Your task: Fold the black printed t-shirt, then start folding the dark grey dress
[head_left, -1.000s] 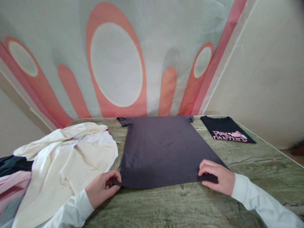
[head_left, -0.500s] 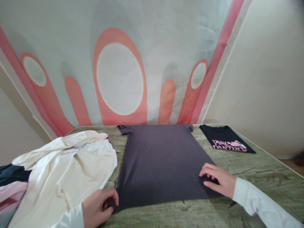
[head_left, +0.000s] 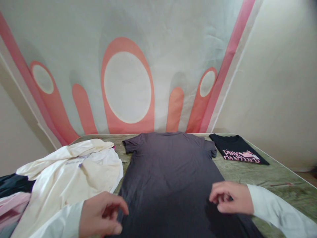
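Note:
A dark grey T-shirt lies spread on the green-patterned table, its collar toward the wall and both sleeves showing. My left hand pinches the shirt's lower left edge, fingers curled together. My right hand is closed on the lower right edge of the same shirt, lifted slightly off the table. Both arms wear white sleeves. The shirt's hem runs out of view at the bottom.
A heap of cream and white garments lies at the left, with black and pink clothes beyond it. A folded black T-shirt with pink lettering sits at the back right. A wall hanging with orange ovals stands behind the table.
Both hands have pulled the grey shirt toward me; its hem has slid past the near edge of view and the sleeves now lie fully on the table.

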`<state>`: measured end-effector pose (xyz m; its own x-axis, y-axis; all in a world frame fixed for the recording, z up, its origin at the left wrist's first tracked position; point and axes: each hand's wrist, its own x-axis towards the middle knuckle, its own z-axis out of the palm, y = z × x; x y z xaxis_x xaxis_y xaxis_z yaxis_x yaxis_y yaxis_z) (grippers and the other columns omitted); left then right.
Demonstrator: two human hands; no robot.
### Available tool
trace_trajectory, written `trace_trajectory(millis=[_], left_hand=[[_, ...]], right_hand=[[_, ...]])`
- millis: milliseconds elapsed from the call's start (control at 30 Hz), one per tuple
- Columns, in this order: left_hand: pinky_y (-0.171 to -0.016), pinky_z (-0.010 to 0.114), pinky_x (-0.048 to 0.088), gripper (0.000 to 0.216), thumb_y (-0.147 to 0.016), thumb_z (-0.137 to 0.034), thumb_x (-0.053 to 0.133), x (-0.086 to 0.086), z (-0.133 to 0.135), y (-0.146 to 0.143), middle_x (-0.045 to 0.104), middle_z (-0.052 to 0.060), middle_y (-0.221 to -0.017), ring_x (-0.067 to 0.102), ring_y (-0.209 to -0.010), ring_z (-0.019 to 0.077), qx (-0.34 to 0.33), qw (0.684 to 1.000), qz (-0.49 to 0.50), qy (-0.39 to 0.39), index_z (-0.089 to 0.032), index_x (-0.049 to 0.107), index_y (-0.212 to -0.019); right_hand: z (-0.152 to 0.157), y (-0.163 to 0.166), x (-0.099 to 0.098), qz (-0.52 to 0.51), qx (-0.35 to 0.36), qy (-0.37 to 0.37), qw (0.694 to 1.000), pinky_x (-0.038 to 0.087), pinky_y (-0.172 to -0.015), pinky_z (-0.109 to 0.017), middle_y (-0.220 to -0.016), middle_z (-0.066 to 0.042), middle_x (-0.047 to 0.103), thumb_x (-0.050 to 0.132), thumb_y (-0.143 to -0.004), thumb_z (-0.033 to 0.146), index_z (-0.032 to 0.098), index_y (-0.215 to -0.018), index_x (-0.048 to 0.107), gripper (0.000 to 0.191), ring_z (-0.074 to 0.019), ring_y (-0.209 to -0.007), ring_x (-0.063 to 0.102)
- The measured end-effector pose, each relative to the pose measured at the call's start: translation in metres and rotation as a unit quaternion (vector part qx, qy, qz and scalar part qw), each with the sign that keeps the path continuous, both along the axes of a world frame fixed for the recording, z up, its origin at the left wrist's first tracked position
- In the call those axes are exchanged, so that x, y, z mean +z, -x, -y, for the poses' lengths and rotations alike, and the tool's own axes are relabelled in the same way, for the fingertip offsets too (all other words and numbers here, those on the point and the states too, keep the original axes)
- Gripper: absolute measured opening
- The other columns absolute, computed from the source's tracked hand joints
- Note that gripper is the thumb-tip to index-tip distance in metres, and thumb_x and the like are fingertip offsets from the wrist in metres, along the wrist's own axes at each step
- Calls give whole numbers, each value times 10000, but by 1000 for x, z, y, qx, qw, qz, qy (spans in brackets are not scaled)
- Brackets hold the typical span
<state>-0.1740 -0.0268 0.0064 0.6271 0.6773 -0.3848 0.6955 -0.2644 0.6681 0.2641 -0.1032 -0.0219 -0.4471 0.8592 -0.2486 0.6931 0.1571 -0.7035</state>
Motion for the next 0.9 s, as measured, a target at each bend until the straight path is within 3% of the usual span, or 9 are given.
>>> trace_trajectory(millis=[100, 167, 233, 367, 467, 567, 667, 767, 900], left_hand=[[-755, 256, 457, 481, -713, -504, 513, -7, -21, -40, 575, 56, -1050, 550, -927, 191, -58, 980, 65, -181, -215, 537, -1096], [-962, 385, 314, 589, -757, -541, 450, -24, -26, -51, 400, 82, -1298, 383, -1163, 251, -63, 951, 25, -302, -232, 396, -1256], [-1005, 464, 208, 616, -786, -569, 383, -44, -24, -50, 274, 67, -1381, 271, -1236, 277, -82, 924, -29, -371, -267, 293, -1315], [-1012, 481, 168, 626, -799, -583, 329, -61, -7, -37, 195, 40, -1411, 205, -1263, 286, -122, 899, -77, -413, -296, 204, -1342], [-1016, 486, 151, 646, -789, -593, 336, -56, 4, -35, 180, 33, -1414, 198, -1265, 293, -144, 900, -72, -404, -302, 186, -1346], [-1017, 497, 145, 656, -782, -602, 338, -51, 7, -41, 173, 34, -1415, 192, -1266, 297, -159, 906, -61, -387, -304, 185, -1346], [-1019, 496, 153, 659, -772, -597, 367, -50, 6, -43, 185, 32, -1413, 201, -1264, 297, -158, 913, -46, -372, -304, 207, -1341], [-1024, 466, 191, 701, -729, -541, 488, -51, 6, -31, 209, 13, -1408, 214, -1261, 285, -127, 922, -40, -363, -318, 214, -1335], [-995, 423, 292, 719, -672, -353, 584, -57, 17, 9, 276, 15, -1380, 308, -1216, 281, -12, 934, -34, -356, -337, 253, -1310]], right_hand=[[-38, 0, -5, 43, -69, -112, 990, 450, -623, -247, -950, -79, 534, 511, -691, 259, 168, -980, 581, 311, -149, -777, 527], [-48, 2, -10, 88, -82, -142, 983, 447, -646, -263, -969, -74, 502, 529, -642, 206, 180, -993, 559, 353, -163, -820, 504], [-44, 2, -15, 117, -79, -138, 980, 441, -647, -263, -956, -63, 487, 544, -584, 167, 190, -971, 551, 388, -168, -826, 492], [-10, -4, -22, 123, -73, -97, 985, 427, -582, -241, -932, -43, 485, 539, -528, 146, 203, -964, 527, 440, -134, -707, 488], [11, -13, -27, 125, -60, -52, 989, 410, -547, -236, -882, -14, 515, 543, -510, 147, 210, -955, 522, 450, -91, -568, 480], [4, -19, -25, 148, -27, 4, 989, 373, -492, -213, -703, 37, 560, 566, -502, 151, 212, -899, 553, 402, -81, -484, 486], [-42, -13, -10, 162, 3, 23, 987, 356, -457, -198, -578, 35, 586, 592, -544, 195, 187, -797, 616, 254, -103, -482, 519], [-119, 4, 10, 139, 9, -72, 988, 418, -571, -215, -690, -2, 644, 582, -630, 229, 171, -775, 647, 170, -126, -610, 569], [-221, 31, 21, 204, -144, -160, 955, 425, -743, -278, -808, -65, 645, 549, -732, 205, 117, -777, 642, 136, -187, -798, 576]])
